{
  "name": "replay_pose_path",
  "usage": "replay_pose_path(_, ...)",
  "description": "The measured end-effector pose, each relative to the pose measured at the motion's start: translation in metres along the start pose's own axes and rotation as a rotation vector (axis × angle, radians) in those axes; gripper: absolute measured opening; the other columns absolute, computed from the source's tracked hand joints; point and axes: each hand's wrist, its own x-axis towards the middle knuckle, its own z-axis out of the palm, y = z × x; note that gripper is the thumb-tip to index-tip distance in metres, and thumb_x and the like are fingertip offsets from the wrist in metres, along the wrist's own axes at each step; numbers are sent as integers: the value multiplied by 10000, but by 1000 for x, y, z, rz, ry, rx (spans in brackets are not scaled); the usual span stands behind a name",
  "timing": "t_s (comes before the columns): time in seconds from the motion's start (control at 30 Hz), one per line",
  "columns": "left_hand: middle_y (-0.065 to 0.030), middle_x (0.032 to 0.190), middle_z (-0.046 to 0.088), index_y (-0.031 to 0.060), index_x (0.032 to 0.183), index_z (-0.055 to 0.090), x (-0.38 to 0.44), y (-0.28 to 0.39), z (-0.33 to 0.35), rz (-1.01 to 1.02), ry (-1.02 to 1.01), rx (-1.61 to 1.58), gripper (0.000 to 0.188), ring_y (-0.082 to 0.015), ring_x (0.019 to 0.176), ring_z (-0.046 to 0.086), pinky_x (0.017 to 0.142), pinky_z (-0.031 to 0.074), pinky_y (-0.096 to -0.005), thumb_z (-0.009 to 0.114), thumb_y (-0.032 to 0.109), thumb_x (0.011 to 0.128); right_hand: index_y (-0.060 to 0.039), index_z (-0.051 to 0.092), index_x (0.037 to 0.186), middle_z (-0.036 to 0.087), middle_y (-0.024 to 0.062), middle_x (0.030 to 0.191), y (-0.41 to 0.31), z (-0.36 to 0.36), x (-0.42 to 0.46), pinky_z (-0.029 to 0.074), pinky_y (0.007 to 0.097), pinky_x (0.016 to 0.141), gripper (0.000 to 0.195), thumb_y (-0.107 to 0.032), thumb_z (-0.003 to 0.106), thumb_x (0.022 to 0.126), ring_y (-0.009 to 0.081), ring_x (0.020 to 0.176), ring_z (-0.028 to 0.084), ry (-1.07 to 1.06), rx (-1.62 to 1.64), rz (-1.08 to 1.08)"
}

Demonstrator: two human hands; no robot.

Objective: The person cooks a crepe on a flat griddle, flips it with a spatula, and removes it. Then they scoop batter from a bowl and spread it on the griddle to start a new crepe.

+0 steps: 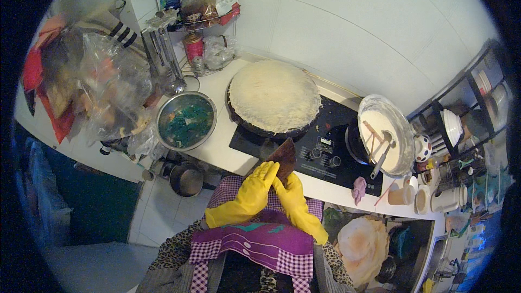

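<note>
Both of my hands wear yellow rubber gloves and meet in front of the purple apron. Between my left hand (253, 189) and my right hand (294, 199) is a flat reddish-brown scraper (286, 155), its pointed end toward the cooker. Gloved fingers hide its lower part. Just beyond it, a wide round of pale batter (273, 97) covers a dark griddle (266, 132) on the black cooktop (325, 162). To the right, a large metal basin (401, 130) holds creamy batter (376, 124), with a ladle (383, 158) and wooden sticks resting in it.
At left, a steel bowl (209, 136) contains chopped greens, beside plastic bags (114, 89). A wire corner rack (211, 24) holds bottles. A purple cloth (359, 190) and plastic tubs (401, 195) line the counter's right front. Round flatbreads (360, 240) lie lower right.
</note>
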Motion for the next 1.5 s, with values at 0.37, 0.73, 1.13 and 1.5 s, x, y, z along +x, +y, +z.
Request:
replay_pose_path(0.37, -251, 1220, 622, 34, 1410, 452, 14, -41, -59, -204, 431, -262, 502, -409, 1153, 593, 944, 488, -429, 563, 74, 922, -57, 628, 1229, 685, 176, 1120, 3, 2, 10, 513, 406, 921, 301, -163, 596, 949, 360, 1029, 656, -193, -581, -50)
replay_pose_path(0.73, -257, 1160, 647, 49, 1315, 545, 187, -207, -152, -304, 646, -142, 442, -415, 1097, 618, 927, 492, -428, 620, 162, 894, -190, 527, 1368, 458, 116, 1477, 70, 37, 61, 343, 565, 1082, 465, -158, 446, 911, 352, 1330, 459, -335, -1318, -791)
replay_pose_path(1.13, -236, 1147, 659, 43, 1271, 572, 300, -276, -88, -298, 496, -220, 419, -382, 1097, 627, 944, 480, -423, 606, 114, 859, -143, 604, 1284, 536, 117, 1400, 69, 25, 62, 335, 587, 1072, 436, -157, 569, 850, 365, 1283, 492, -337, -1057, -724)
replay_pose_path(1.5, -220, 1156, 664, 48, 1275, 586, 338, -291, -70, -200, 345, -201, 398, -352, 1094, 632, 947, 482, -392, 584, 118, 882, -122, 634, 1217, 575, 101, 1345, 87, 19, 73, 350, 564, 1054, 375, -169, 616, 846, 339, 1245, 515, -293, -983, -770)
